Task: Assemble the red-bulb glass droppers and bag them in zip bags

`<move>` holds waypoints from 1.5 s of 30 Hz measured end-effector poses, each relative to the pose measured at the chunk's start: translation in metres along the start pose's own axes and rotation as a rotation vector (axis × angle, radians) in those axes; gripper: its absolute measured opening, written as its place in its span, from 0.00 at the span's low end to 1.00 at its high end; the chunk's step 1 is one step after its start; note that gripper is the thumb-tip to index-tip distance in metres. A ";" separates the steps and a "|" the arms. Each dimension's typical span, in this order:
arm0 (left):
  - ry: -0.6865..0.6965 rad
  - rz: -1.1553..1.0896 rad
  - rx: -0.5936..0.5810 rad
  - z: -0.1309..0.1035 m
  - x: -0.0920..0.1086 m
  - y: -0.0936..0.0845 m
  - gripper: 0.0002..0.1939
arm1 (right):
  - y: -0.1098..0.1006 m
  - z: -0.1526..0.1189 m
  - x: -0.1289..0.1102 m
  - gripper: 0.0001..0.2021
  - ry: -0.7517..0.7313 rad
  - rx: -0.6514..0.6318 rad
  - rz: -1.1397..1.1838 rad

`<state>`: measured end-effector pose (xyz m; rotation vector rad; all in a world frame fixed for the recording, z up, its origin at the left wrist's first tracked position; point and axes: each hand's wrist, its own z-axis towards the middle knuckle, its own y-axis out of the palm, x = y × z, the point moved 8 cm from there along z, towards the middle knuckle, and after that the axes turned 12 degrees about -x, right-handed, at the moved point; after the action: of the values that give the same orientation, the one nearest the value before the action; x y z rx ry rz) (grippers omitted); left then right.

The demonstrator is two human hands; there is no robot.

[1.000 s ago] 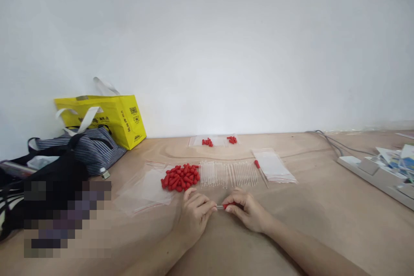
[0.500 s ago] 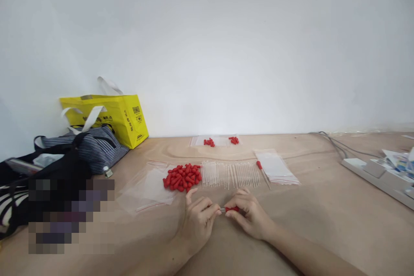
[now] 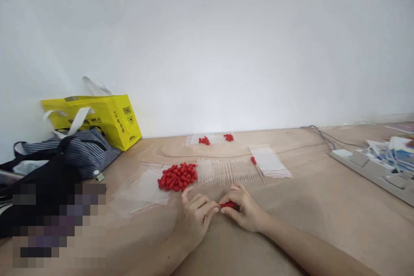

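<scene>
Near the table's front, my left hand (image 3: 198, 215) pinches a thin clear tube, mostly hidden by the fingers. Close to its fingertips, my right hand (image 3: 242, 208) grips a red rubber bulb (image 3: 229, 205) lying in line with the tube. Behind my left hand is a pile of red bulbs (image 3: 177, 177). A row of clear tubes (image 3: 226, 171) lies just right of the pile. At the row's right end rests a tube with a red bulb on it (image 3: 254, 161), beside a stack of clear bags (image 3: 270, 161).
More clear bags (image 3: 145, 187) lie left of the pile. By the wall are bagged red bulbs and tubes (image 3: 215, 139). A yellow bag (image 3: 124, 123), a striped bag (image 3: 93, 151) and a black bag (image 3: 61, 172) stand left. A white power strip (image 3: 371, 172) and printed cards (image 3: 399, 155) are right.
The view has turned slightly right, so most things appear further left. The fingertips of both hands have come closer together, and less of the tube shows between them.
</scene>
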<state>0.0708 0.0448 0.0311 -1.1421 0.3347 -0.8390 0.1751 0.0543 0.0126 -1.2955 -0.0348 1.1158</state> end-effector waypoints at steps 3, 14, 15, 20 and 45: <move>0.000 0.010 0.027 0.000 -0.002 -0.001 0.07 | -0.006 -0.005 0.011 0.06 0.069 0.044 0.039; 0.033 0.047 0.098 0.000 0.001 -0.008 0.09 | -0.014 -0.011 -0.012 0.07 -0.058 0.151 -0.468; 0.045 0.040 0.101 0.000 0.002 -0.007 0.10 | -0.013 -0.010 -0.014 0.07 -0.066 0.146 -0.479; 0.074 0.038 0.101 -0.001 0.008 -0.006 0.14 | -0.011 -0.010 -0.017 0.08 -0.095 0.099 -0.432; 0.058 -0.004 0.195 0.001 0.009 -0.015 0.09 | 0.017 0.001 0.025 0.14 0.202 0.196 0.827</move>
<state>0.0714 0.0361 0.0465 -0.9392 0.2917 -0.8890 0.1766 0.0691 -0.0133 -1.2596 0.8044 1.6156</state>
